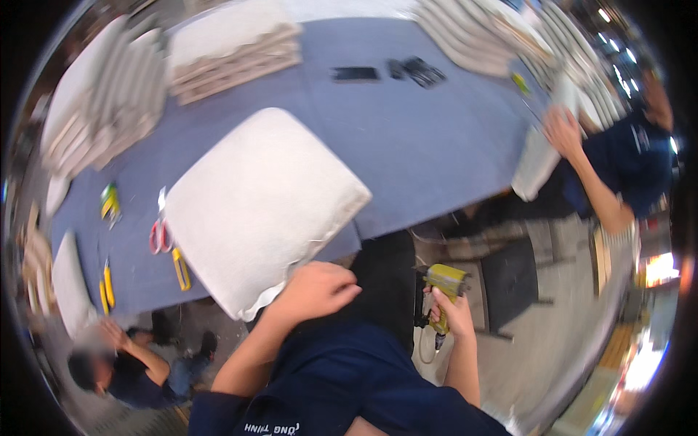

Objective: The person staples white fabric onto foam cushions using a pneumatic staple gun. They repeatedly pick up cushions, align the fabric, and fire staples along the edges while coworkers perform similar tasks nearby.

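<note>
A pale, squarish padded cushion (265,203) lies at the table's near edge, its nearest corner past the edge and a loose white strip (267,299) hanging from it. My left hand (316,289) is beside that near side, palm down, its fingers loosely bent and apart from one another. I see nothing in it; whether it touches the cushion I cannot tell. Off to the right, below table level, my right hand (452,311) is wrapped round the grip of a yellow-green pneumatic staple gun (445,282), with an air hose at its base.
On the blue-grey table (407,160) lie red-handled scissors (159,229), a yellow utility knife (181,269), yellow pliers (107,287) and a phone (355,74). Stacked cushions (233,54) line the far side. Co-workers sit at right (618,160) and lower left (138,370). A dark chair part (509,283) stands right.
</note>
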`<move>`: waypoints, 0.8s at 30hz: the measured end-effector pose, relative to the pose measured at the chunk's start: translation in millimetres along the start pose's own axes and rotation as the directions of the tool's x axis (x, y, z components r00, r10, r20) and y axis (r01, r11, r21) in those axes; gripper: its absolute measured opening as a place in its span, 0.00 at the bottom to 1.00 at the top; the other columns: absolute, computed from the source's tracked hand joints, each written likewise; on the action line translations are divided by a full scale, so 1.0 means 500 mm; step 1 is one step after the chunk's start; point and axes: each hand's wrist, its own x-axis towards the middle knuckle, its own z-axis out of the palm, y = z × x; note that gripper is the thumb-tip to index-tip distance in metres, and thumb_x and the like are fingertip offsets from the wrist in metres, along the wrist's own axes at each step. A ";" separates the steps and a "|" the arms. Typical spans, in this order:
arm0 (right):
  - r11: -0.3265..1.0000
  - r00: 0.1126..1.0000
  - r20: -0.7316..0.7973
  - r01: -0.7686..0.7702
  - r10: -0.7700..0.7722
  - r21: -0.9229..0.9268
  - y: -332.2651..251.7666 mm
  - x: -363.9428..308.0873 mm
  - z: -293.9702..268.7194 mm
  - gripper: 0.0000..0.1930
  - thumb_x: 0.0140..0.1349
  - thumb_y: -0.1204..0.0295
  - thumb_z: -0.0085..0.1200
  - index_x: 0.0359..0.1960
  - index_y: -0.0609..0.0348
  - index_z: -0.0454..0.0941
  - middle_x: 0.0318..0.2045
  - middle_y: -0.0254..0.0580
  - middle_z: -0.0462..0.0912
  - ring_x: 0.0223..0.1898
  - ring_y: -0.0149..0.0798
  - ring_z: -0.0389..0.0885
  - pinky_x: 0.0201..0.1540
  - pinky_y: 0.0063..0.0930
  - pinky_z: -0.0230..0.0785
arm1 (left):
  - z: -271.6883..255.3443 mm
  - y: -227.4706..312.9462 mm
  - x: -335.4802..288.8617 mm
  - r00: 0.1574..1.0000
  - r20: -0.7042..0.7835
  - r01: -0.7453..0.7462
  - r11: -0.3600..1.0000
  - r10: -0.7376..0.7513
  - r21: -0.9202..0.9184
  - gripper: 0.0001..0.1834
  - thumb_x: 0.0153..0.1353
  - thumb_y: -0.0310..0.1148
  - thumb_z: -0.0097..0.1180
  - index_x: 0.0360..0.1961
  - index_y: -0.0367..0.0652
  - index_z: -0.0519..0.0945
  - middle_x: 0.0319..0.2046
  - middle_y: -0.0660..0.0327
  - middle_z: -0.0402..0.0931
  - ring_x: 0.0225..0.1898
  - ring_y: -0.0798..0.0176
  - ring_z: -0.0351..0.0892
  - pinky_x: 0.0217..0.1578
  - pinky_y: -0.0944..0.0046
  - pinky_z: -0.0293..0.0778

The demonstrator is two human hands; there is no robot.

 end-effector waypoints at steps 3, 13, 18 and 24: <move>0.930 0.960 0.159 0.167 -0.229 0.327 -0.125 0.012 0.089 0.24 0.77 0.57 0.66 0.61 0.68 0.82 0.31 0.45 0.83 0.22 0.33 0.76 0.28 0.31 0.71 | 0.058 0.029 0.007 0.995 -0.066 -0.076 0.991 0.069 -0.113 0.26 0.69 0.43 0.70 0.64 0.42 0.86 0.49 0.48 0.91 0.53 0.42 0.90 0.55 0.43 0.84; 0.811 0.644 0.603 0.049 -0.472 0.583 -0.027 0.244 0.158 0.28 0.79 0.53 0.55 0.71 0.59 0.78 0.60 0.50 0.81 0.59 0.49 0.78 0.65 0.46 0.72 | 0.043 0.093 -0.083 0.919 -0.224 0.294 0.942 -0.325 -0.161 0.39 0.61 0.41 0.72 0.64 0.26 0.71 0.40 0.39 0.87 0.44 0.29 0.89 0.44 0.36 0.83; 0.930 0.898 0.364 0.114 -0.247 0.350 -0.116 0.083 0.454 0.28 0.72 0.53 0.60 0.63 0.63 0.84 0.53 0.50 0.85 0.52 0.51 0.85 0.56 0.49 0.80 | 0.067 0.072 -0.176 0.759 -0.401 0.486 0.856 -0.513 -0.177 0.38 0.60 0.41 0.73 0.62 0.25 0.72 0.38 0.38 0.87 0.43 0.29 0.90 0.44 0.36 0.85; 0.919 0.860 0.384 0.212 -0.337 0.331 -0.133 0.131 0.491 0.27 0.72 0.53 0.61 0.60 0.64 0.86 0.51 0.50 0.85 0.51 0.49 0.84 0.54 0.47 0.80 | 0.004 0.077 -0.197 0.698 -0.494 0.562 0.824 -0.519 -0.073 0.35 0.61 0.41 0.71 0.61 0.25 0.73 0.33 0.39 0.86 0.40 0.30 0.90 0.41 0.37 0.85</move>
